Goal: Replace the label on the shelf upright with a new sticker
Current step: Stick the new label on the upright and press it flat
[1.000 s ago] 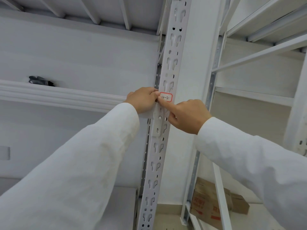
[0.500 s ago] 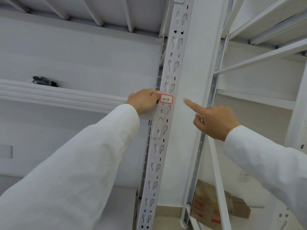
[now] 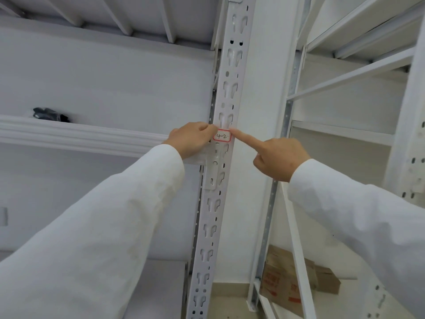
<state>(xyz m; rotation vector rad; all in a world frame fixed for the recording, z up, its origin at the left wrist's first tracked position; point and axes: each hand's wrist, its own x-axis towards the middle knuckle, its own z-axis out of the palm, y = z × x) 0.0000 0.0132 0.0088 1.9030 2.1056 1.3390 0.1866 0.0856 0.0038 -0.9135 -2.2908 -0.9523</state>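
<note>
One red-bordered sticker (image 3: 222,136) marked 4-2 sits on the shelf upright (image 3: 230,77), between my two hands. My left hand (image 3: 192,140) curls its fingers round the upright's edge just left of the sticker. My right hand (image 3: 278,157) grasps nothing: its straight index finger (image 3: 238,134) touches the sticker's upper right corner, the other fingers folded, with cardboard boxes (image 3: 287,279) well below it.

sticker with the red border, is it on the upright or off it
On: the sticker lies flat on the upright, left hand at its left edge, right hand pointing at its right corner.
</note>
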